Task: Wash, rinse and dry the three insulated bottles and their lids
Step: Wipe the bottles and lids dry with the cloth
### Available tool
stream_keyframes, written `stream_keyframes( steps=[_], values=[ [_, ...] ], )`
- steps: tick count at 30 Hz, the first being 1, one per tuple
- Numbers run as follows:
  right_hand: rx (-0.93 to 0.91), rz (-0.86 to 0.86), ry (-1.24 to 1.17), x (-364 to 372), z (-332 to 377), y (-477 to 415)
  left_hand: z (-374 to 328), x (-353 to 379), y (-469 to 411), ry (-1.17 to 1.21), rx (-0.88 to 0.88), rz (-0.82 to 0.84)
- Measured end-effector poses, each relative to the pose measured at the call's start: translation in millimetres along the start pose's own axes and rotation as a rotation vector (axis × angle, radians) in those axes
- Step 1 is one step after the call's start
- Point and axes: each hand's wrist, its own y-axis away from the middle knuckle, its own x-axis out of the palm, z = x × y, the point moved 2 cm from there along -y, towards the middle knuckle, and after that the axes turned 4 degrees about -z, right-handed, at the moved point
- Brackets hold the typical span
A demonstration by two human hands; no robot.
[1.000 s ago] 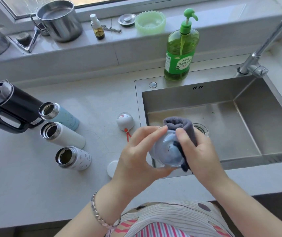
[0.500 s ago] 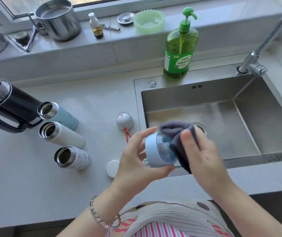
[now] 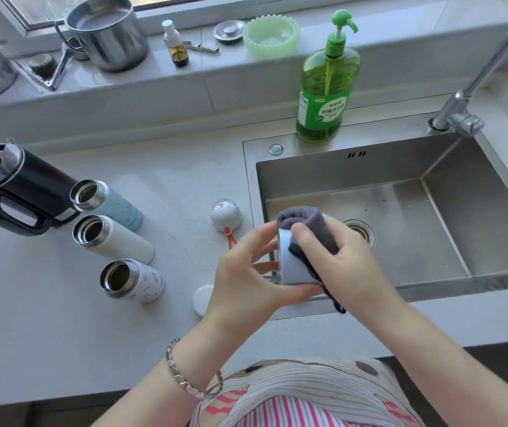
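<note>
1. Hands meet over the front rim of the sink [image 3: 400, 295]; left hand [image 3: 246, 272] grips a blue lid [image 3: 292, 263] between thumb and fingers; right hand [image 3: 348, 266] clasps a grey cloth [image 3: 302, 220] against it.
2. White lid [image 3: 202, 298] lies on the counter just left; domed lid [image 3: 225, 215] beyond.
3. Further left stand the near bottle [image 3: 132, 280], middle bottle [image 3: 114, 238] and far bottle [image 3: 107, 200], all open; black jug [image 3: 21, 192] beside the farthest.
4. Soap bottle [image 3: 326, 87] stands behind the sink.

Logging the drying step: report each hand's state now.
Left hand: holding the pale blue lid.
Right hand: holding the grey cloth, pressed on that lid.
</note>
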Motion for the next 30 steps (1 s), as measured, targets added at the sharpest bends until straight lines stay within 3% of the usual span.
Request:
stream_keyframes(
  steps=[2, 4, 9, 13, 17, 20, 23, 27, 30],
  values=[
    [-0.243, -0.02, 0.151, 0.6, 1.7, 9.6, 3.7, -1.1, -4.6, 0.076, -0.092, -0.007],
    [-0.351, 0.031, 0.165, -0.5, -3.8, 12.1, 7.0, -1.3, -8.5, 0.12, -0.182, 0.009],
    [-0.026, 0.037, -0.15, -6.4, -8.1, -0.6, 2.9, -0.8, -6.9, 0.174, -0.278, 0.221],
    [0.347, -0.02, -0.222, -16.8, -11.1, -11.4, 4.0, -5.2, -3.4, 0.185, -0.311, 0.188],
    [0.35, 0.016, -0.189, -11.8, -12.8, -9.5, 10.1, -2.7, -1.6, 0.101, -0.348, 0.204],
    [0.353, 0.021, -0.185, -10.3, -12.0, -9.3, 11.8, -3.1, -0.5, 0.165, -0.398, 0.205],
    [0.236, 0.006, -0.117, -8.0, -14.0, -8.1, 8.1, -2.5, -0.9, 0.243, -0.434, 0.217],
    [-0.199, -0.046, 0.198, -3.4, -8.2, 5.6, 8.9, -2.0, -3.1, 0.377, -0.552, 0.248],
    [-0.35, 0.028, 0.201, -7.3, -11.4, 11.6, 11.0, -3.6, -1.1, 0.406, -0.612, 0.327]
  ],
)
